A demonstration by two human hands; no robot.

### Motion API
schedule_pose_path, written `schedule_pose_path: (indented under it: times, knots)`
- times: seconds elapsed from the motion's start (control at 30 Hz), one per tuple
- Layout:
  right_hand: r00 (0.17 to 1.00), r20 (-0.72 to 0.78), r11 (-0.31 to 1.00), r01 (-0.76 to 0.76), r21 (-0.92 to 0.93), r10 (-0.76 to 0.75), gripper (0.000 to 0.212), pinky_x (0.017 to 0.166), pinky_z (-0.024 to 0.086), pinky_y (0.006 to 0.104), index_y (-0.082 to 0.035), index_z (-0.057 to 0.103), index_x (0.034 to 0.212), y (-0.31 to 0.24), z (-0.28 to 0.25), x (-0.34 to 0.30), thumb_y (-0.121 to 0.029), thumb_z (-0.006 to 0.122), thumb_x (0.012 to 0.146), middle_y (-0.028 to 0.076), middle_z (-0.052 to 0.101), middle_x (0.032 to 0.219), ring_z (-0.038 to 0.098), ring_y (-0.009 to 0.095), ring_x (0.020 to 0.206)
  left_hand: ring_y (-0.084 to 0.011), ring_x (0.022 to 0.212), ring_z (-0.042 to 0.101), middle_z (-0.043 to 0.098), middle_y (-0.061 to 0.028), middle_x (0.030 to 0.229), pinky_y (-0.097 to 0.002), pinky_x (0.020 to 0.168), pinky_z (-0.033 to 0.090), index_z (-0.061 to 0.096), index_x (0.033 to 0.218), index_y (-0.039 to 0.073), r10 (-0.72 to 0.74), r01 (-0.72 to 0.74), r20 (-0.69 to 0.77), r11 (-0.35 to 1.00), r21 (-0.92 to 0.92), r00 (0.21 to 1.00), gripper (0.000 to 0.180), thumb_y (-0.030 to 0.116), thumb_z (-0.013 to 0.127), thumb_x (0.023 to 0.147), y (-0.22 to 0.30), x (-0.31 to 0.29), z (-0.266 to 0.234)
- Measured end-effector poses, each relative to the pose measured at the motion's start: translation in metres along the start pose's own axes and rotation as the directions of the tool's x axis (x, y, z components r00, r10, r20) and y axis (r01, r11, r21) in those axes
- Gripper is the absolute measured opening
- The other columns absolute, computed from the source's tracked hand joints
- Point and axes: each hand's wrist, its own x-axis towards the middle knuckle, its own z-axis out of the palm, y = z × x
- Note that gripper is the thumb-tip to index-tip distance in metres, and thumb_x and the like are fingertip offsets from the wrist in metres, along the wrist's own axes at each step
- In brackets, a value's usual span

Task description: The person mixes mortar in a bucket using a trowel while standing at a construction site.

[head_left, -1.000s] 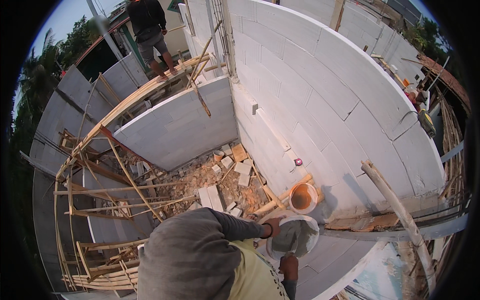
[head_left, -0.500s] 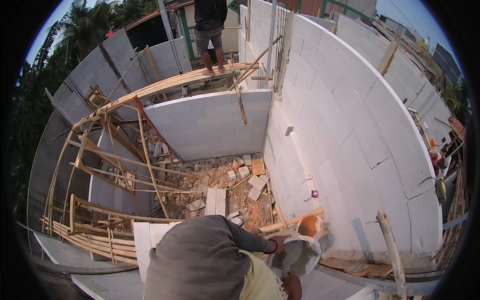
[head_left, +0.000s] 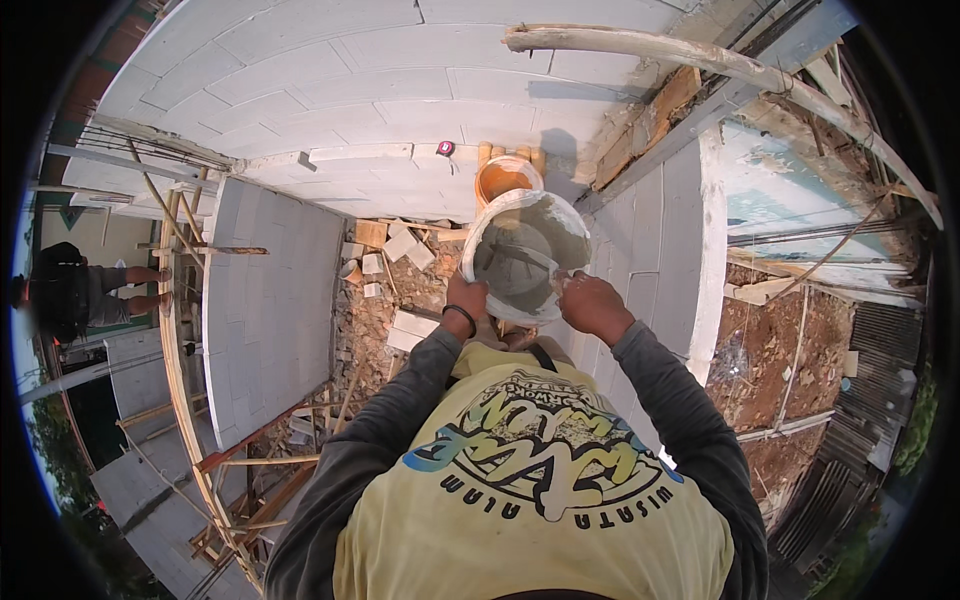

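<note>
In front of my chest is a white bucket (head_left: 480, 228), its inside coated with grey, wet-looking mortar (head_left: 525, 285). My left hand (head_left: 466, 302) is closed on the near left side of its rim, with a dark band at the wrist. My right hand (head_left: 594, 304) grips the rim on the near right side. A pale streak or bar crosses the inside of the bucket, and I cannot tell what it is. Just beyond the rim stands an orange bucket (head_left: 508, 178), partly hidden by the white one.
A pale block wall (head_left: 400, 90) rises ahead, with a small pink-and-black tape measure (head_left: 445, 148) on its ledge. Rubble and loose blocks (head_left: 408, 245) lie below. At left, a person (head_left: 90, 290) stands on bamboo scaffolding (head_left: 185, 400). A wooden pole (head_left: 640, 42) juts across the upper right.
My view has swung round to the right, so the white bucket now appears in the middle, in front of me, instead of at the lower right. Both hands stay on it.
</note>
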Motion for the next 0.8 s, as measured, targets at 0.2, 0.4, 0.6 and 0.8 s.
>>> schedule_pose_path:
  times: [0.2,0.4,0.6,0.8]
  knots:
    - [0.983,-0.137,0.992,-0.111,0.067,0.119,0.021,0.073,0.05,0.0427,0.002,0.061,0.088,0.034,0.054,-0.015,-0.011,0.053,0.073,0.021,0.063,0.086,0.062,0.034,0.084,-0.02,0.076,0.06,0.061,-0.0091,0.087,-0.0316,0.065,0.049,0.056,0.107,-0.002,-0.036,0.031,0.06,0.997,0.072,0.998,0.038,-0.005,0.049,0.069,-0.002,0.004,0.033]
    - [0.997,-0.046,0.961,-0.046,0.274,0.06,0.023,0.076,0.049,0.0438,0.003,0.061,0.087,0.024,0.036,-0.044,-0.016,0.055,0.077,0.022,0.063,0.087,0.062,0.037,0.085,-0.0156,0.076,0.056,0.061,-0.0067,0.085,-0.0314,0.07,0.046,0.057,0.107,-0.003,-0.119,0.101,0.086,0.976,0.192,0.989,0.039,-0.001,0.053,0.069,0.011,0.02,0.049]
    - [0.928,-0.118,0.912,-0.314,0.263,0.354,0.022,0.074,0.049,0.0444,0.002,0.062,0.087,0.066,0.018,-0.055,-0.016,0.053,0.078,0.021,0.064,0.086,0.062,0.035,0.084,-0.0205,0.069,0.057,0.054,-0.0065,0.08,-0.0347,0.054,0.05,0.053,0.106,0.0,-0.088,0.057,0.149,0.978,0.201,0.985,0.037,-0.006,0.05,0.07,0.001,0.037,0.074]
    - [0.86,-0.184,0.858,-0.409,0.31,0.477,0.023,0.072,0.05,0.0415,0.002,0.058,0.093,0.077,0.025,-0.057,-0.009,0.052,0.074,0.019,0.063,0.088,0.062,0.032,0.085,-0.0213,0.078,0.061,0.06,-0.0095,0.093,-0.0321,0.061,0.052,0.052,0.116,0.0,-0.064,0.007,0.349,0.987,0.161,0.935,0.049,-0.008,0.045,0.068,0.021,0.061,0.126]
